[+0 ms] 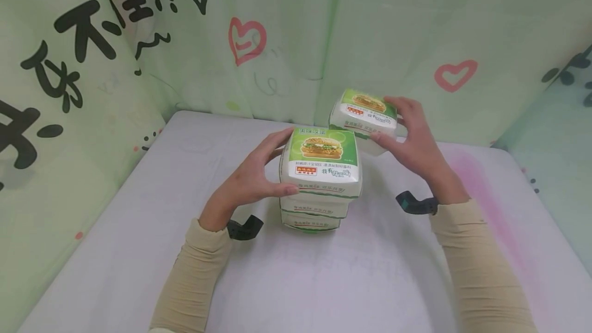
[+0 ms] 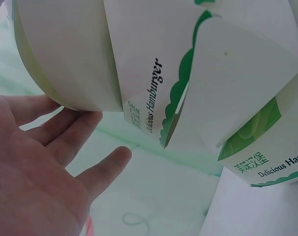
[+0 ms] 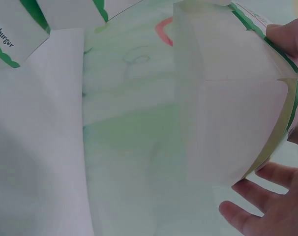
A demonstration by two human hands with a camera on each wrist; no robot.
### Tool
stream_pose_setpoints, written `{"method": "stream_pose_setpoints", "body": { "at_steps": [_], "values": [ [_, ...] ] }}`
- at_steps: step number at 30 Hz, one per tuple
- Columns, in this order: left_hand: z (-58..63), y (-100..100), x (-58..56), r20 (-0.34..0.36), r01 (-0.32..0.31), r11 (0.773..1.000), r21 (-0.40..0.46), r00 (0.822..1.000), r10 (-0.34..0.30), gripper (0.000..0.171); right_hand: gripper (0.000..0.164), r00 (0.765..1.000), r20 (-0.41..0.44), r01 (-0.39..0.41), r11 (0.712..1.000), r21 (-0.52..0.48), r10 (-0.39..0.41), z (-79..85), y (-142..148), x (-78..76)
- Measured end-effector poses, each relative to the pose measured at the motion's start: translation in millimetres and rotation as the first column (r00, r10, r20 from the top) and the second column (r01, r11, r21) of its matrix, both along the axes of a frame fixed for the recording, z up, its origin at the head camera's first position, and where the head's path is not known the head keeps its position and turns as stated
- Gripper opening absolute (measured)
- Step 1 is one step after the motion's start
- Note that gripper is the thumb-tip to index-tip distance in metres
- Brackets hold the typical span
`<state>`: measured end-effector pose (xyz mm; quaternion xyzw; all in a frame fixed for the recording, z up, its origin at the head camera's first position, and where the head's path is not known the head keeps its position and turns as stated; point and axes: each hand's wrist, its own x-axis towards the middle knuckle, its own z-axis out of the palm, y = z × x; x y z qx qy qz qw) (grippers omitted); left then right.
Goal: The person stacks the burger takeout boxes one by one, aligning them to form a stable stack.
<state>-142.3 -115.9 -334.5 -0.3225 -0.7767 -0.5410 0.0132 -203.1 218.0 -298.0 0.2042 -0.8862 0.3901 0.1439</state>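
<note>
Three paper hamburger boxes stand stacked in the head view. The top box, white and green with a burger picture, is gripped by my left hand, thumb on its front and fingers behind it. Below it show the middle box and the bottom box, both largely covered. My right hand holds another hamburger box up behind and right of the stack, thumb at the front and fingers at the far side. That box's plain white underside faces the right wrist camera.
A white tabletop lies under the stack, with a pink stain on the right. Green curtains with hearts and black lettering hang behind and at the sides. Black camera mounts sit at both wrists.
</note>
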Motion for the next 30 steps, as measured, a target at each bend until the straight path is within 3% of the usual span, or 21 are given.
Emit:
{"method": "stream_pose_setpoints", "body": {
  "at_steps": [22,30],
  "values": [
    [1.3,2,0.3,-0.014,-0.012,1.0,-0.004,1.0,0.012,0.099,0.072,0.992,-0.129,0.008,1.0,-0.012,-0.01,47.6,-9,6.5],
    [1.0,2,0.4,-0.003,-0.018,1.0,-0.002,1.0,0.018,0.099,0.073,0.985,-0.17,-0.022,1.0,-0.003,0.021,58.3,-17,17.0]
  ]
}}
